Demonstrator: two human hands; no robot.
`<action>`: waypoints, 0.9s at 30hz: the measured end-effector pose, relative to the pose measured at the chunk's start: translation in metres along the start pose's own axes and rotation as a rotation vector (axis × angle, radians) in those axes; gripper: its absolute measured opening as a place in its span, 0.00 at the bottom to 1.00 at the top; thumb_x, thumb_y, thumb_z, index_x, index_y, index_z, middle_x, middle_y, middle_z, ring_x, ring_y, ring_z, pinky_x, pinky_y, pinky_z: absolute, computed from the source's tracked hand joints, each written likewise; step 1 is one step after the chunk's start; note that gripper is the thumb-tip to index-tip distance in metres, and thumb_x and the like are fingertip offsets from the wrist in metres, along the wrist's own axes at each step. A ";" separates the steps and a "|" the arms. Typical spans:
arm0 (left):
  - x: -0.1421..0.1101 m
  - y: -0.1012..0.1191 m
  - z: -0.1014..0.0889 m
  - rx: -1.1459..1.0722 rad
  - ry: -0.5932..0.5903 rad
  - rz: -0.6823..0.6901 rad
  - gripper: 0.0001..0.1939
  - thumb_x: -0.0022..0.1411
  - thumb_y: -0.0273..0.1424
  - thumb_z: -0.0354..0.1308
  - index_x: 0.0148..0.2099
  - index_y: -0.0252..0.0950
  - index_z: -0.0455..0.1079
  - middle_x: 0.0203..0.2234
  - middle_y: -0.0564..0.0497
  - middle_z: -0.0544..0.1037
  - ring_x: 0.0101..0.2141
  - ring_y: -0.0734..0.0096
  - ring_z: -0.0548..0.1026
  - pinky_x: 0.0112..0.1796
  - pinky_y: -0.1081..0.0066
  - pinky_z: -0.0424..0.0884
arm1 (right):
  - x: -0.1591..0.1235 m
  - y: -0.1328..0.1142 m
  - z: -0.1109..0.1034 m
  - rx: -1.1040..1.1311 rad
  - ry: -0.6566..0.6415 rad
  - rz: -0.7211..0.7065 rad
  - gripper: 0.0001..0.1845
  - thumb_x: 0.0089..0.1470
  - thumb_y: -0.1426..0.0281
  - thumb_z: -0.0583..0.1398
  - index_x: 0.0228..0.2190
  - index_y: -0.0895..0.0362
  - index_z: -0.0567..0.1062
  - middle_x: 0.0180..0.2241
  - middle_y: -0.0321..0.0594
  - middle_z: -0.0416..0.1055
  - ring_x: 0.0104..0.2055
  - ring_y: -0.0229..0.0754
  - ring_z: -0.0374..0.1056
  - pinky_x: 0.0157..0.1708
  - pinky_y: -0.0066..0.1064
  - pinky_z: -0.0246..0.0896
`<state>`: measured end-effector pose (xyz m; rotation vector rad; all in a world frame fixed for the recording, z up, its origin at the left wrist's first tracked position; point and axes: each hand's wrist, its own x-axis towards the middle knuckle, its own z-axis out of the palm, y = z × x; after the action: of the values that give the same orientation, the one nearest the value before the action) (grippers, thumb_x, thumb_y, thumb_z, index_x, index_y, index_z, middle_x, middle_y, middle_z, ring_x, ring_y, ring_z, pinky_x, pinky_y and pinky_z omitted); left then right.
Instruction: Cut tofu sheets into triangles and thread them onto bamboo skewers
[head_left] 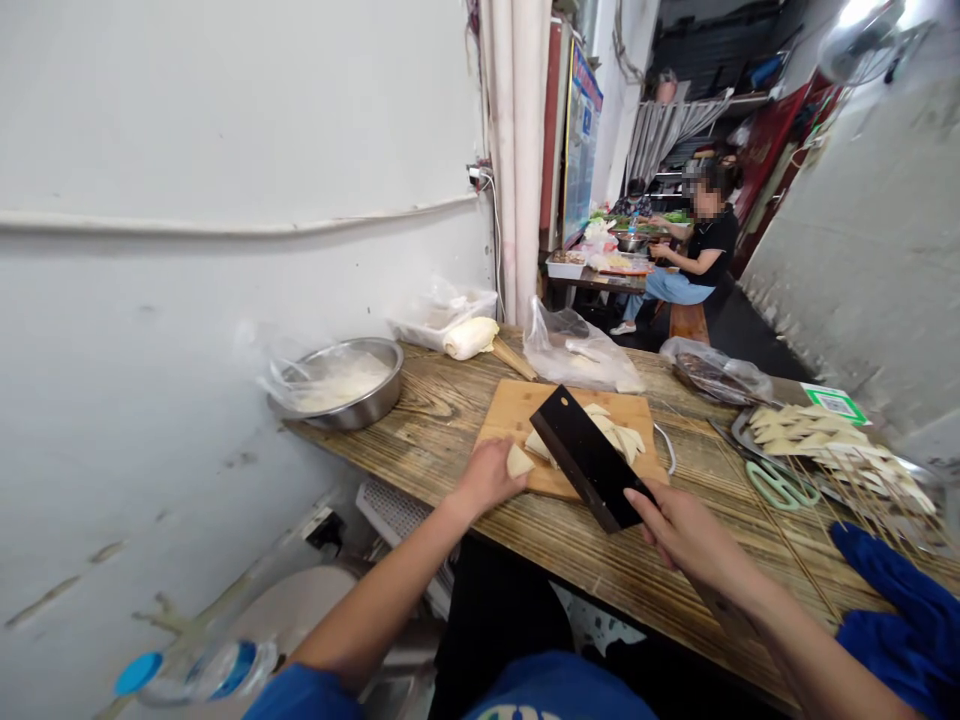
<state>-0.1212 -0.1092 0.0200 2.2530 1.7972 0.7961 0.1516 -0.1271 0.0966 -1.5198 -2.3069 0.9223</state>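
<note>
My right hand (686, 525) grips the handle of a cleaver (589, 455), whose wide dark blade slants across the front of a wooden cutting board (499, 405). At the board's left front corner, my left hand (486, 477) is closed on a pale wedge-shaped food piece (519, 461) that looks like tofu. More pale cut pieces (628, 440) lie on the board, partly hidden behind the blade. The blade is apart from my left hand.
A steel bowl (375, 395) with a plastic bag stands left by the wall. Behind the board lie a plastic bag (562, 340) and a wrapped roll (471, 339). At right are green-handled scissors (784, 485), skewered pale pieces (825, 435) and a blue cloth (900, 610). People sit farther back.
</note>
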 end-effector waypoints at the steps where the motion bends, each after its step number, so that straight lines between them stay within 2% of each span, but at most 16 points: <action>1: -0.001 0.001 0.003 -0.006 0.026 0.000 0.19 0.50 0.36 0.57 0.45 0.34 0.65 0.34 0.45 0.73 0.37 0.61 0.71 0.41 0.62 0.66 | 0.002 -0.003 0.000 -0.063 0.011 -0.025 0.18 0.58 0.59 0.44 0.24 0.54 0.62 0.18 0.36 0.67 0.17 0.36 0.64 0.19 0.26 0.54; 6: -0.019 -0.006 0.013 -0.033 0.163 0.063 0.31 0.50 0.39 0.59 0.55 0.35 0.58 0.46 0.41 0.69 0.48 0.57 0.66 0.48 0.56 0.63 | 0.014 -0.008 0.000 -0.303 0.043 -0.133 0.18 0.59 0.62 0.44 0.26 0.56 0.66 0.23 0.41 0.70 0.26 0.41 0.68 0.25 0.27 0.54; 9: -0.037 -0.013 0.022 -0.038 0.299 0.059 0.28 0.54 0.38 0.57 0.56 0.37 0.57 0.50 0.40 0.65 0.51 0.57 0.63 0.50 0.55 0.62 | 0.021 -0.008 0.001 -0.376 0.049 -0.160 0.18 0.60 0.63 0.43 0.29 0.57 0.68 0.25 0.44 0.72 0.29 0.42 0.68 0.28 0.28 0.54; 12: -0.048 -0.017 0.030 -0.061 0.388 0.038 0.23 0.56 0.35 0.55 0.54 0.38 0.59 0.48 0.42 0.67 0.50 0.59 0.65 0.48 0.55 0.65 | 0.028 -0.010 0.001 -0.418 0.030 -0.178 0.18 0.60 0.63 0.43 0.31 0.58 0.68 0.28 0.45 0.73 0.30 0.42 0.69 0.29 0.28 0.54; 16: -0.049 -0.017 0.034 -0.078 0.397 0.037 0.18 0.57 0.33 0.54 0.50 0.39 0.63 0.47 0.43 0.69 0.49 0.61 0.67 0.48 0.56 0.66 | 0.036 -0.018 -0.001 -0.482 -0.005 -0.170 0.18 0.60 0.63 0.44 0.32 0.58 0.69 0.28 0.45 0.73 0.31 0.42 0.69 0.28 0.28 0.53; 24: -0.049 -0.013 0.033 -0.058 0.370 0.026 0.21 0.57 0.33 0.54 0.53 0.37 0.60 0.50 0.41 0.66 0.52 0.60 0.64 0.50 0.55 0.64 | 0.042 -0.023 -0.001 -0.547 -0.010 -0.185 0.18 0.61 0.63 0.44 0.31 0.58 0.69 0.27 0.45 0.72 0.30 0.43 0.69 0.28 0.27 0.52; 27: -0.050 -0.013 0.034 -0.023 0.408 0.061 0.17 0.58 0.33 0.53 0.50 0.37 0.63 0.49 0.41 0.66 0.51 0.60 0.64 0.49 0.56 0.65 | 0.042 -0.023 0.000 -0.561 -0.033 -0.188 0.18 0.60 0.63 0.44 0.31 0.58 0.69 0.27 0.45 0.72 0.31 0.42 0.69 0.28 0.27 0.52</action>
<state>-0.1225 -0.1453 -0.0301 2.2632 1.8661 1.3638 0.1156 -0.0961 0.1045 -1.4285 -2.8262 0.2585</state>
